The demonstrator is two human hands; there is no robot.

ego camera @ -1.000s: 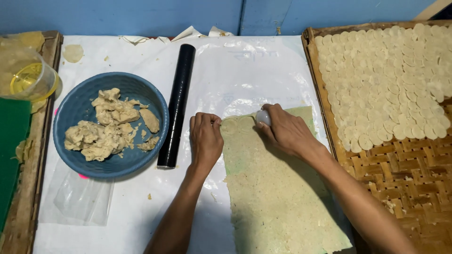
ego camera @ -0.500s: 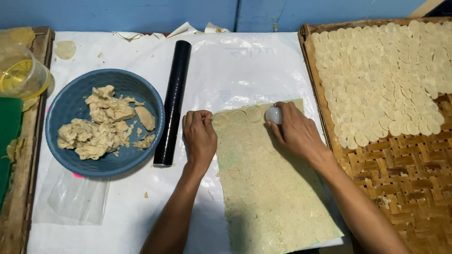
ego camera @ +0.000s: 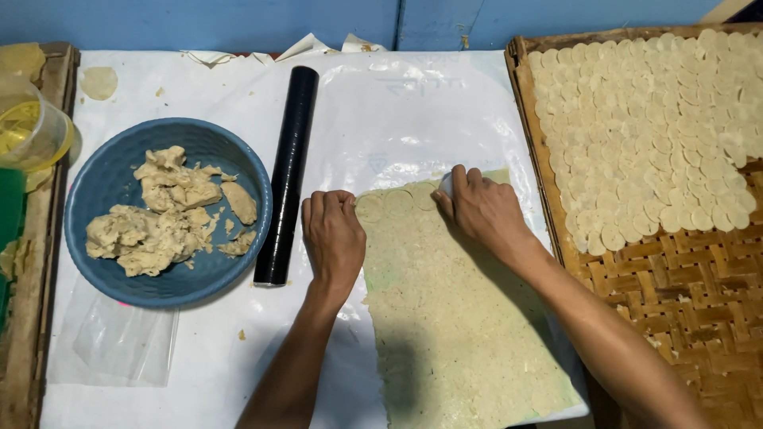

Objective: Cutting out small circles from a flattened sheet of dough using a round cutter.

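A thin sheet of pale rolled dough [ego camera: 457, 326] lies on the white plastic-covered table [ego camera: 381, 111]. Round cut marks [ego camera: 384, 205] show along its far edge. My left hand [ego camera: 334, 238] rests knuckles-down on the sheet's far left corner, fingers curled, holding nothing I can see. My right hand [ego camera: 485, 210] presses a small white round cutter [ego camera: 446, 185] into the far edge of the dough.
A black rolling pin [ego camera: 287, 175] lies left of the dough. A blue bowl [ego camera: 103, 183] holds dough lumps. A woven bamboo tray [ego camera: 683, 278] on the right carries several cut dough rounds. A clear plastic cup [ego camera: 32, 127] stands far left.
My right hand has moved the cutter left along the dough's far edge, leaving new round marks. The left hand has stayed on the corner. The view has shifted slightly.
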